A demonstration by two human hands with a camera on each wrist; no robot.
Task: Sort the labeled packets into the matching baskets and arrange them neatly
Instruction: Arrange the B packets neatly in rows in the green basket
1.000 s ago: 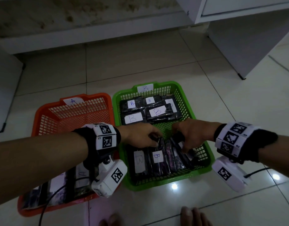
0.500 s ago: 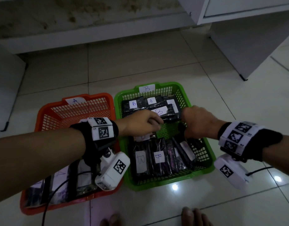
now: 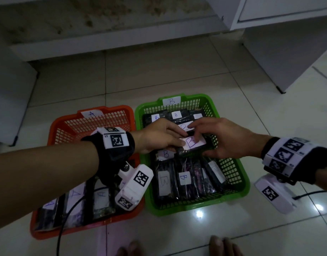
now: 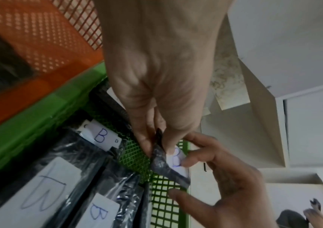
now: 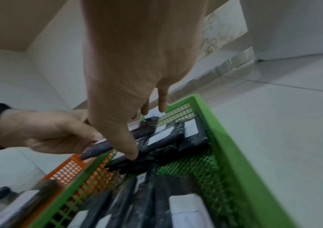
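Orange basket A (image 3: 55,130) left, untouched; left hand (image 3: 155,137) pinches near-left end of B-labelled packet (image 3: 193,145), right hand (image 3: 227,141) grips its right end, above green basket B (image 3: 240,182) middle. Arranging step; next, probably lay it flat in the gap between the rows

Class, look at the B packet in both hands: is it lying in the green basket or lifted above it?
Lifted. Both hands, left hand and right hand, hold the B packet above the packets in the green basket.

Basket A (image 3: 54,130) sits left of basket B (image 3: 238,170), touching it; packets (image 3: 184,180) lie in both, on the floor (image 3: 159,74).
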